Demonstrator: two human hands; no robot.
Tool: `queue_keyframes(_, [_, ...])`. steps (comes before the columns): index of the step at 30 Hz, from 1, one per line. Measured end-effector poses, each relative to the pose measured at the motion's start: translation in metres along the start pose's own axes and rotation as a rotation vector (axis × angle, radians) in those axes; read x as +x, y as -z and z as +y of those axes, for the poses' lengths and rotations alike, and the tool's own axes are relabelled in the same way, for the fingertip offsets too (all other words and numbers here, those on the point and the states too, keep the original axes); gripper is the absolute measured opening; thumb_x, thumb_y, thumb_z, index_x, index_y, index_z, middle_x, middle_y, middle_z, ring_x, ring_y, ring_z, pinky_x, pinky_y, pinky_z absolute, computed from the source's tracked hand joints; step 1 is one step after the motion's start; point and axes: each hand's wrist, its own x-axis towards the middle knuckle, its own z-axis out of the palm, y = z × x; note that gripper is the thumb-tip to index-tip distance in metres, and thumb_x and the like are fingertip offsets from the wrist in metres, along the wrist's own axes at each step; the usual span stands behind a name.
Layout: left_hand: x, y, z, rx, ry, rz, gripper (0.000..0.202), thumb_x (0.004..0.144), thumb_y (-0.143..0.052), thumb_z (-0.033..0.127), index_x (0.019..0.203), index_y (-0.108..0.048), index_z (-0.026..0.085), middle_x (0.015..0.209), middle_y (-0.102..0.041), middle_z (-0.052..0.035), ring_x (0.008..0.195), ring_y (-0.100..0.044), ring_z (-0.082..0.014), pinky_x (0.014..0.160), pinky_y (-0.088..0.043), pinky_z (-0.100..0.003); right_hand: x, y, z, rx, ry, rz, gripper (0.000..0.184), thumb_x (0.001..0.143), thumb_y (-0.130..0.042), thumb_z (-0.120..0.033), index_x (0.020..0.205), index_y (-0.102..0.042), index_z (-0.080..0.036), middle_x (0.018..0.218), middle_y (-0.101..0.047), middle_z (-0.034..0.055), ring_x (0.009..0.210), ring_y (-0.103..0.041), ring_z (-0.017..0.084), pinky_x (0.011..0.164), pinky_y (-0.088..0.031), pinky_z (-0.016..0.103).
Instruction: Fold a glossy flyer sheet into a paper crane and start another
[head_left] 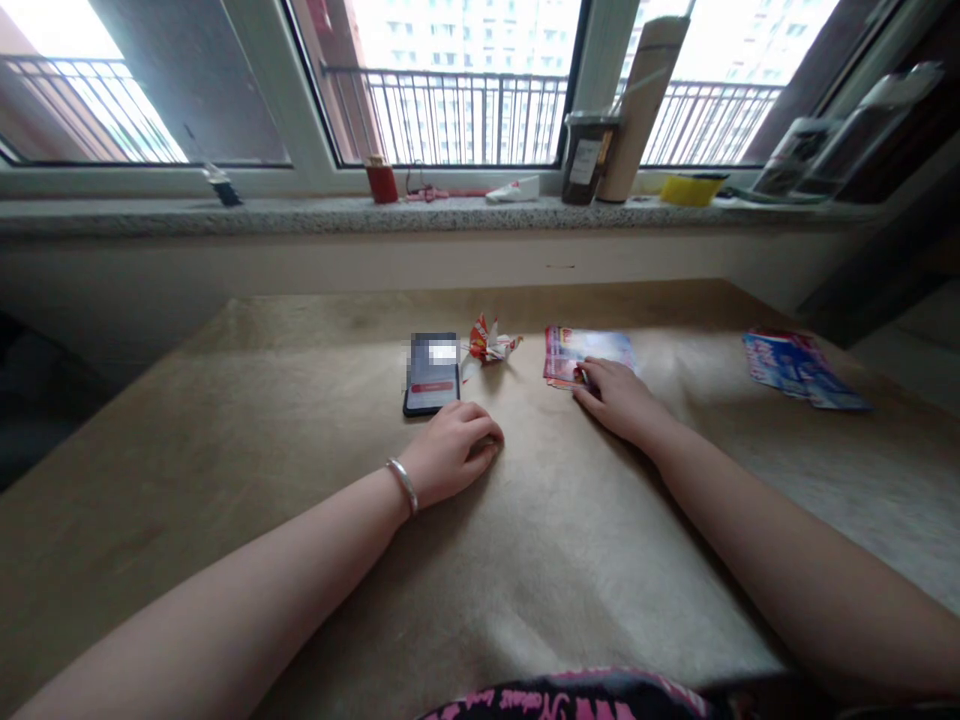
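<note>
My left hand (452,450) rests on the brown paper-covered table (225,450), fingers curled under with nothing visible in them, just below a black phone (432,373) lying flat with its screen lit. A silver bracelet circles that wrist. My right hand (616,395) lies on the near edge of a small stack of coloured paper sheets (589,352), fingertips pressed on the stack's lower left corner. Between phone and stack sits a folded red-and-white paper figure (491,342).
Blue printed sheets (802,370) lie at the table's right side. The stone windowsill (300,213) behind holds a red cup (382,182), a dark jar (586,158), a cardboard tube (642,95), a yellow tape roll (691,188) and bottles (847,140).
</note>
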Motion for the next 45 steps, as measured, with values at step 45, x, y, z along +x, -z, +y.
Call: queue_keyframes(45, [0.004,-0.004,0.0,-0.011,-0.049,-0.007,0.016,0.083,-0.049,0.02,0.089,-0.063,0.019,0.095,-0.058,-0.0057,0.092,-0.05,-0.0185,0.087,-0.043,-0.035,-0.025,0.028,-0.044,-0.167,0.371,-0.053,0.025,0.091,-0.04,-0.026,0.096,-0.064,-0.023,0.09,-0.066,0.0034,0.079,-0.057,0.016,0.06,-0.032,0.025])
